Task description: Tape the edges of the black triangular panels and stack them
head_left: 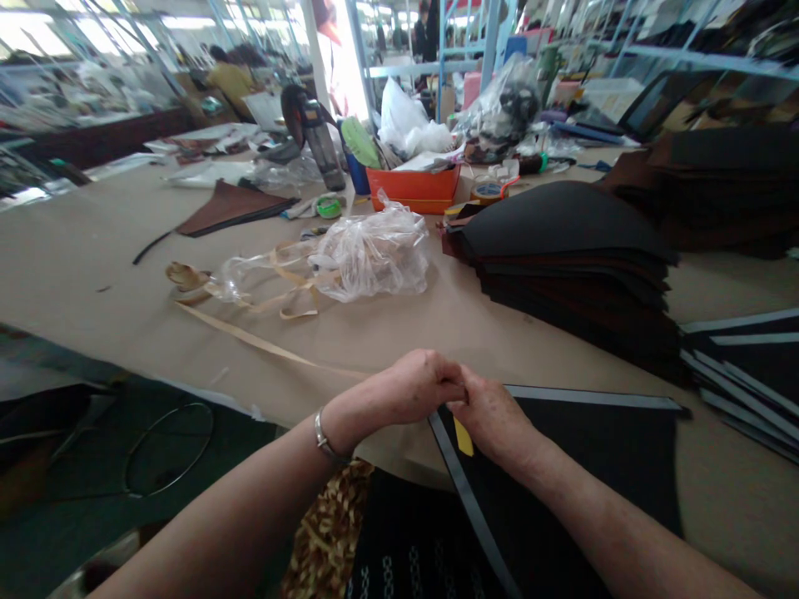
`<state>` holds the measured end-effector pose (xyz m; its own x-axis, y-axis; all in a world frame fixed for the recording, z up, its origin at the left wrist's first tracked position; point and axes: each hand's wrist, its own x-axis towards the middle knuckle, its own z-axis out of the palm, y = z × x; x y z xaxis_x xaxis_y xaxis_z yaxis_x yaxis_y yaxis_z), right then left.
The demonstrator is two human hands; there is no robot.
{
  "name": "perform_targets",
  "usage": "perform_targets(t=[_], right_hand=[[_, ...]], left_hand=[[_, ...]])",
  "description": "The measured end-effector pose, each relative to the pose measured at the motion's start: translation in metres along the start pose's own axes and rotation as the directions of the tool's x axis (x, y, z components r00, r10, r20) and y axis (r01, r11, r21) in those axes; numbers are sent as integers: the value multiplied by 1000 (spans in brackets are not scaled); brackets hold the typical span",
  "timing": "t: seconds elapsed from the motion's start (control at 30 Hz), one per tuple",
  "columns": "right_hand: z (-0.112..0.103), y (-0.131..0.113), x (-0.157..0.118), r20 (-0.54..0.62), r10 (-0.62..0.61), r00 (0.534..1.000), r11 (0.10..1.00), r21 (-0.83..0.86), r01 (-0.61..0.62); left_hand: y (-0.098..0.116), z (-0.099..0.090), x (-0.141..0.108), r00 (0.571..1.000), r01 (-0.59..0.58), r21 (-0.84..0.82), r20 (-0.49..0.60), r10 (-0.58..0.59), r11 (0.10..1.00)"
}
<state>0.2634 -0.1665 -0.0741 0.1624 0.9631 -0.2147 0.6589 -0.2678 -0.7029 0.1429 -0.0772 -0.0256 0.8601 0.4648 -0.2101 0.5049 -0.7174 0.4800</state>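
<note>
My left hand [424,387] and my right hand [490,418] meet at the corner of a black panel [562,466] with grey edge binding [593,398]. Both hands pinch that corner, and their fingers hide the exact point of grip. A small yellow tag [463,437] sticks out just below my fingers. The panel lies flat on the tan paper-covered table [93,249] and hangs over its near edge. A metal bracelet [325,437] circles my left wrist.
Tall stacks of dark sheet panels [562,249] lie beyond my hands, and more grey-edged panels [742,374] lie to the right. Ahead are a crumpled plastic bag [374,258], tan strips [250,341] and an orange box [412,187]. A co-worker's yellow sleeve [230,83] shows far left.
</note>
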Motion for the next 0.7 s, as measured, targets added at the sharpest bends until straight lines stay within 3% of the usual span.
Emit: perform_targets(t=[0.1,0.2,0.3,0.4,0.5,0.6,0.63,0.7], right_hand=[[-15,8,-2,35,20,999,963,266,-29],[-51,30,-23,46,88,995,817,568,-98],[-90,65,-67,7,246,969,666,726,-174],[-108,101,-127,-30,374,927,521,834,-183],[-97,126,-183,12,477,879,407,883,-232],[-70,137,-216,45,588,808,355,883,-308],[-60,136,-221,59,594,802,352,877,-326],[-43,130,-219,72,532,844,372,875,-309]], left_hand=[[-6,3,-7,989,63,-44,-128,-69,997],[-17,14,-15,967,83,-68,-237,-97,994],[-21,31,-23,941,40,-75,-331,-63,996],[-21,49,-26,911,-24,-85,-411,-13,996],[-26,62,-22,874,-74,-72,-486,29,995],[-35,67,-16,832,-101,9,-547,90,995],[-38,67,-15,825,-113,27,-554,108,993],[-44,68,-14,815,-141,42,-562,140,989]])
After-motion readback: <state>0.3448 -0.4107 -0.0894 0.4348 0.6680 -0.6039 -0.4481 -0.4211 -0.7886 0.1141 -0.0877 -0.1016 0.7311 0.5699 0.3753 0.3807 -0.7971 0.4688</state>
